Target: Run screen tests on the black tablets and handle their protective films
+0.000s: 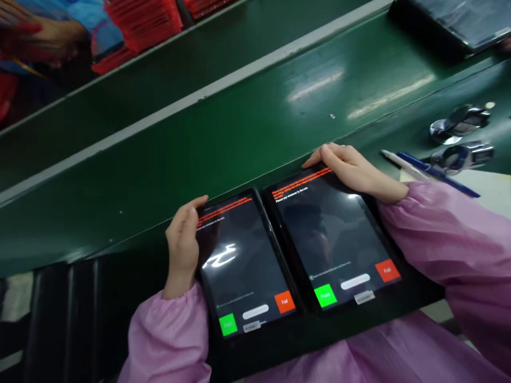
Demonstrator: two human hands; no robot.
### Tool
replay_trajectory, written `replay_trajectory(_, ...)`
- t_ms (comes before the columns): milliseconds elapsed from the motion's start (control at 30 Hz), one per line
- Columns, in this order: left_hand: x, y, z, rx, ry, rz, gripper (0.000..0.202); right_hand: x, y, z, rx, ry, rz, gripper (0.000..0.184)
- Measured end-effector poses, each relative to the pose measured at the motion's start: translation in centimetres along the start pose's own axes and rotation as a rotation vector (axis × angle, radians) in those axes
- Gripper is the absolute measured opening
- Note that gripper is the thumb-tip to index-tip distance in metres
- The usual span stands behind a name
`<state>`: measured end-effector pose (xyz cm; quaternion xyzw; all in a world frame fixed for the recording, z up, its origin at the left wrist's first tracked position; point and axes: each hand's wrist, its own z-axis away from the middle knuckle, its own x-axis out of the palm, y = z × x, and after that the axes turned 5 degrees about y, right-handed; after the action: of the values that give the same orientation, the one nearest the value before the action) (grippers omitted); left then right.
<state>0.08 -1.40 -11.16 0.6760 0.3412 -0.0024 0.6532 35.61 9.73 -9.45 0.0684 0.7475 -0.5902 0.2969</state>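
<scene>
Two black-framed tablets lie side by side on a dark surface at the edge of a green conveyor belt. Their dark screens show red and white text at the top, with a green button and a red button at the bottom. My left hand [183, 242] grips the upper left edge of the left tablet [243, 266], its fingers curled over the frame. My right hand [347, 170] rests over the top edge of the right tablet [331, 244] and holds it. Pink sleeves cover both my forearms.
A green conveyor belt [199, 149] with a pale rail runs diagonally behind the tablets. At right lie a blue pen [437, 173], a white pen [403, 165], and two chrome parts [459, 123]. A co-worker's hand [40, 37] works beside stacked red items at upper left.
</scene>
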Motion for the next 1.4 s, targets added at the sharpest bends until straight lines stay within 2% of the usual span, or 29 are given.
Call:
replay_trajectory(133,-0.4,0.4,-0.1,0.065,-0.127,-0.129,0.042,-0.2,-0.3,-0.2,0.028,-0.010,0.021,0.092)
replay_trajectory(300,-0.2,0.5,0.1,0.190,-0.150,-0.133,0.032,-0.7,-0.8,-0.1,0.115,-0.012,0.066,0.095)
replay_trajectory(500,0.1,0.1,1.0,0.195,-0.149,-0.127,0.027,-0.9,-0.7,-0.2,0.141,0.003,0.095,0.095)
replay_trajectory(767,0.2,-0.2,1.1,0.188,-0.133,-0.057,0.021,-1.2,-0.8,-0.3,0.146,-0.016,0.106,0.096)
replay_trajectory(1133,0.2,-0.3,1.1,0.190,-0.114,-0.006,0.022,-1.0,-1.2,-0.3,0.108,-0.017,0.092,0.093)
replay_trajectory(1400,0.2,0.0,1.5,0.171,-0.107,0.000,0.022,-0.7,-0.3,-0.5,0.063,0.036,0.102,0.087)
